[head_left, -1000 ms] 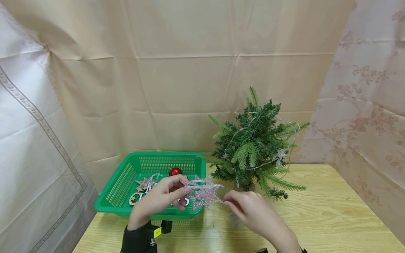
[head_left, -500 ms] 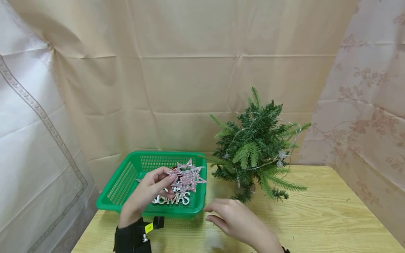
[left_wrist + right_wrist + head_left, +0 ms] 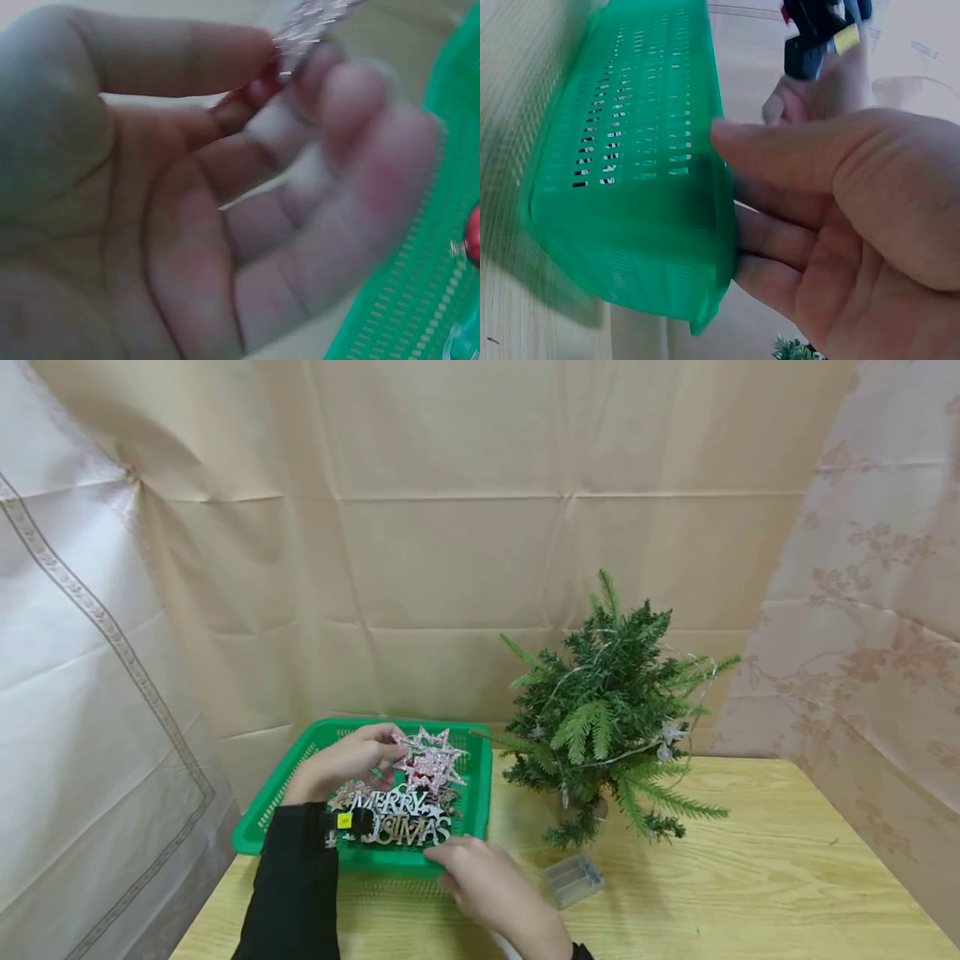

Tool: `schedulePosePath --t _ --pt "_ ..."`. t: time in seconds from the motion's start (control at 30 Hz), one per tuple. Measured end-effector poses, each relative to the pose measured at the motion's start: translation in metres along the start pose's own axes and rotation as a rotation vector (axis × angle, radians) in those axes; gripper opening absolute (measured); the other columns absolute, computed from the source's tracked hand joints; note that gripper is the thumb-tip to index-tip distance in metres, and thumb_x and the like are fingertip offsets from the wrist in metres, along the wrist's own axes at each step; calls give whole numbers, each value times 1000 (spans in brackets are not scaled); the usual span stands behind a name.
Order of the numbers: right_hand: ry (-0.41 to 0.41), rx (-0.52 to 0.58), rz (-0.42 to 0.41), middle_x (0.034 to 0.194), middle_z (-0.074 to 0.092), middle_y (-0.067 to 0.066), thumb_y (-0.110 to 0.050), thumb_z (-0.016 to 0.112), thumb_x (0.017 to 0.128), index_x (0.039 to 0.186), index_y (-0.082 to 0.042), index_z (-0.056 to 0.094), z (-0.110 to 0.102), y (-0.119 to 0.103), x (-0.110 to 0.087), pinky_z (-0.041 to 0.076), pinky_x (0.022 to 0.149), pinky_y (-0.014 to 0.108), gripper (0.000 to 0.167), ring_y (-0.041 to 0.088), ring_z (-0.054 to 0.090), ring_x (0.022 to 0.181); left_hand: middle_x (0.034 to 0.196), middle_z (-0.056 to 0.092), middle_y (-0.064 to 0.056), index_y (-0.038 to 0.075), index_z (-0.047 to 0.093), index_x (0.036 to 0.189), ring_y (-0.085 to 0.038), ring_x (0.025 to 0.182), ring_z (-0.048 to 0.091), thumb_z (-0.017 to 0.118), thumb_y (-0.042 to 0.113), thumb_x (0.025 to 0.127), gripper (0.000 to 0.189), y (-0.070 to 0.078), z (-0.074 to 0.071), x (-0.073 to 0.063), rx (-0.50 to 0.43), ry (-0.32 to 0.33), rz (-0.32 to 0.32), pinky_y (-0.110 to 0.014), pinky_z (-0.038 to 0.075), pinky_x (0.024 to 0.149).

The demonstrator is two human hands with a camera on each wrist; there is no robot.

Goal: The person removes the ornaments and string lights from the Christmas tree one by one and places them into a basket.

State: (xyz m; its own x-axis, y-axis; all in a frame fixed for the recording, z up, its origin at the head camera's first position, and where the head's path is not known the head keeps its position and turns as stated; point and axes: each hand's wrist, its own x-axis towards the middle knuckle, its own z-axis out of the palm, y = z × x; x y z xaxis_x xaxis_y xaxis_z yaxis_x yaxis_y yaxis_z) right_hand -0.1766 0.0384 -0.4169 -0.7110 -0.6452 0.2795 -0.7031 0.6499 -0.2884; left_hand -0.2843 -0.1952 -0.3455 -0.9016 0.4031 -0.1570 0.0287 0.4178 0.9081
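Pink glittery star ornaments (image 3: 433, 768) hang from my left hand (image 3: 358, 760), pinched between thumb and fingers above the green basket (image 3: 478, 810). In the left wrist view only a corner of the glittery ornament (image 3: 307, 37) shows at the thumb tip. My right hand (image 3: 495, 889) is at the basket's front rim near its right corner. The right wrist view has the thumb (image 3: 780, 150) outside the rim, with the other fingertips hidden behind it. Below the stars, silver and wooden "Merry Christmas" cutouts (image 3: 408, 828) lie in the basket.
A small artificial Christmas tree (image 3: 607, 727) wound with a light wire stands right of the basket. A clear battery box (image 3: 573, 880) lies on the wooden table (image 3: 757, 860) in front of it. A red bauble (image 3: 472, 236) appears in the left wrist view. Beige cloth (image 3: 450, 568) hangs behind.
My left hand has carried the stars left and back over the basket. My right hand has let go of their loop and moved left to the basket's front rim.
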Motion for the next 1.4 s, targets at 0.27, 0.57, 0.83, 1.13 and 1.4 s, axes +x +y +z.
schedulePosePath --t 0.27,0.57,0.83,1.13,1.4 --pt "49 -16 24 101 74 -4 -2 77 84 114 -14 76 5 0 1 57 84 28 33 9 69 89 100 57 -14 3 55 94 -29 73 64 52 17 104 18 -8 -2 48 198 -190 -211 -44 59 73" --pt "24 -1 63 102 75 -5 -10 77 87 115 -13 75 9 -4 4 52 99 40 28 7 69 93 83 52 -9 7 47 77 -23 67 58 47 14 103 27 -37 0 62 198 -206 -329 -42 57 71" --pt "33 17 61 101 75 -5 -10 77 88 114 -14 75 8 -3 4 50 102 45 27 6 69 93 97 59 -12 4 54 86 -22 68 60 51 15 101 19 -60 8 66 196 -202 -363 -39 58 70" --pt "23 -3 44 99 74 -6 -8 78 87 116 -15 75 8 -4 3 50 101 41 30 5 68 91 78 58 -8 6 55 77 -19 62 59 53 15 97 21 -78 17 65 222 -185 -400 -34 57 65" --pt "36 -14 39 98 74 -6 -8 78 86 115 -16 75 8 -2 3 51 100 42 30 5 68 90 83 60 -10 0 64 90 -19 63 58 56 17 99 21 -83 20 68 209 -167 -414 -33 57 63"
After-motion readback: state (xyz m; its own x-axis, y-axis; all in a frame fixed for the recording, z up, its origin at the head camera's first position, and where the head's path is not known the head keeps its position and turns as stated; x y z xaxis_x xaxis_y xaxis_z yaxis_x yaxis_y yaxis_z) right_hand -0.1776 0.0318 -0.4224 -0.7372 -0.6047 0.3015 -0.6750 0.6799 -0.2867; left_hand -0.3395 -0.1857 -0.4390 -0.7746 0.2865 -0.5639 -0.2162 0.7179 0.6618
